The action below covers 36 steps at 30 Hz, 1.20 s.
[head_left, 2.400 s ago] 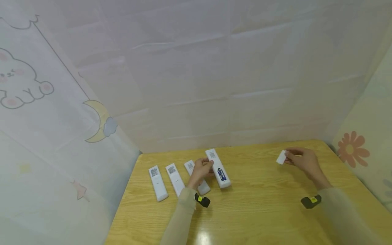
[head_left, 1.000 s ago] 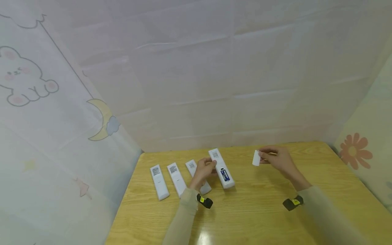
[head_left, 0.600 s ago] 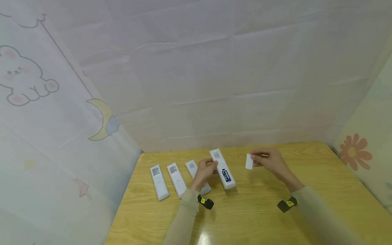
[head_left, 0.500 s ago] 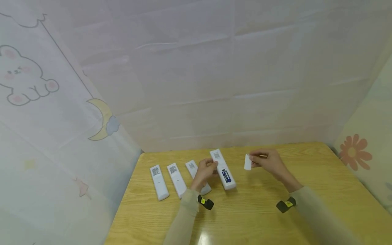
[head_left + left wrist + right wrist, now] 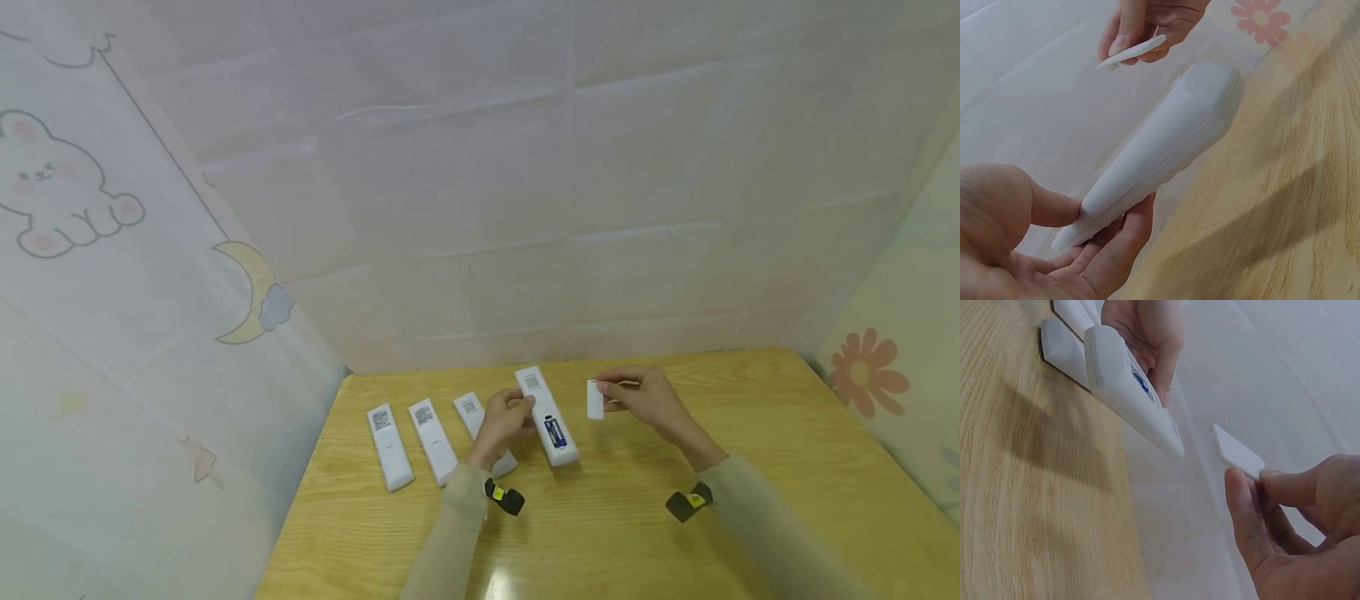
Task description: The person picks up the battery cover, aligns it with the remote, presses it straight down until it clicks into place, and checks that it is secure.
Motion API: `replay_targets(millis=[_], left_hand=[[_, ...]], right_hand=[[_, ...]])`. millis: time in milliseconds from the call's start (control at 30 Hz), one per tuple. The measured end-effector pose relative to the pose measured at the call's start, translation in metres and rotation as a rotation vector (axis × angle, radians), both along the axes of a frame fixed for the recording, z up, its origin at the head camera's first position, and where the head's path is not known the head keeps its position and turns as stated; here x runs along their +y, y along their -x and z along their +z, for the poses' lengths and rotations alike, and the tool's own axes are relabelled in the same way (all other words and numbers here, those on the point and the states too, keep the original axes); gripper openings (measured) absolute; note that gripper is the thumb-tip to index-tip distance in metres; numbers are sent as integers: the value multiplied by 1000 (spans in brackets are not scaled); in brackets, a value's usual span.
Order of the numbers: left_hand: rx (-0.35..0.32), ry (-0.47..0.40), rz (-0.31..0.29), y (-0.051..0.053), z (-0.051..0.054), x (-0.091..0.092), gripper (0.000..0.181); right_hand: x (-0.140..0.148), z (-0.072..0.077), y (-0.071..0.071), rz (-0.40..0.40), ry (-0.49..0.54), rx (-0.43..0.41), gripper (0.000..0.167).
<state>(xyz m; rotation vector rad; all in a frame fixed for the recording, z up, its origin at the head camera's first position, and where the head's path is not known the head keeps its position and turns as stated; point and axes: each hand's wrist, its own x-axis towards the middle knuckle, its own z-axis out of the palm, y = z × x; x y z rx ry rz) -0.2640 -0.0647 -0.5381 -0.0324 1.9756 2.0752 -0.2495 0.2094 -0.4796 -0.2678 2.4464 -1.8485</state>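
Note:
My left hand (image 5: 504,423) grips a white remote control (image 5: 537,398) by its side, thumb on its back face. The remote is held above the table, back side up, and blue batteries (image 5: 555,432) show in its uncovered compartment. To its right, my right hand (image 5: 643,402) pinches a small white battery cover (image 5: 595,400) between thumb and fingers. In the right wrist view the cover (image 5: 1239,452) stands apart from the remote (image 5: 1129,394), with a gap between them. The left wrist view shows the remote's side (image 5: 1154,144), the compartment being turned away.
Three more white remotes lie back side up on the wooden table (image 5: 600,533): a left one (image 5: 390,450), a middle one (image 5: 432,442) and one (image 5: 468,407) partly hidden behind my left hand. A pale printed sheet (image 5: 465,183) hangs behind the table.
My right hand has carried the battery cover leftward, closer to the remote. The left hand and its remote have shifted only slightly right in the view.

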Motion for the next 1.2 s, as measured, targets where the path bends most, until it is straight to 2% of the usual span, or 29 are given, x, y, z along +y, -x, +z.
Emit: replay_targets(millis=[300, 800, 1200], left_hand=[[6, 11, -19, -2, 4, 0, 54], [-1, 13, -20, -3, 6, 2, 54], [4, 33, -11, -4, 9, 6, 52]], right_hand=[[-8, 1, -2, 8, 24, -6, 35], [-21, -6, -1, 113, 63, 3, 28], [-33, -6, -2, 143, 65, -16, 27]])
